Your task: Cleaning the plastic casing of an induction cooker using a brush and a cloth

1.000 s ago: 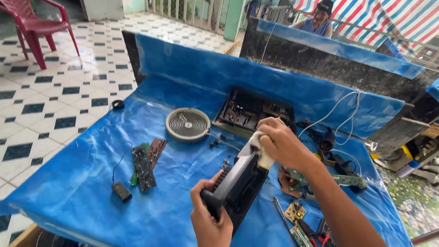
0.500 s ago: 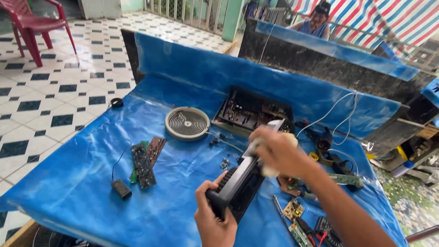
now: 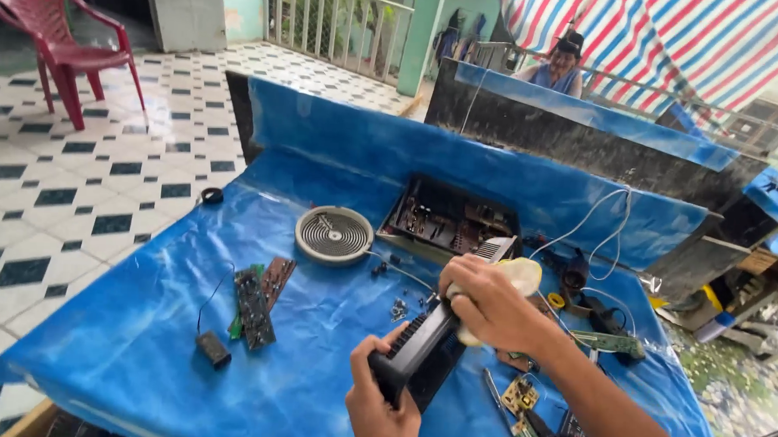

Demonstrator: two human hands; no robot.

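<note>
Black plastic casing (image 3: pixel 425 347) noted held aloft over blue-sheeted worktop (image 3: pixel 126 347), near its front edge, tilted with far end raised. Left hand (image 3: pixel 381 397) clenched round lower end; right hand (image 3: pixel 489 304) closed on pale yellowish cloth (image 3: pixel 521 276), pressed against upper part of casing. Risks judged: slip from single low grip under wiping pressure, casing dropping onto loose screws (image 3: pixel 398 309) and small circuit boards (image 3: pixel 521 395) below; cloth snagging on vent slots. Left wrist bent upward, thumb wrapped over; right forearm angled in from lower right, knuckles uppermost.
</note>
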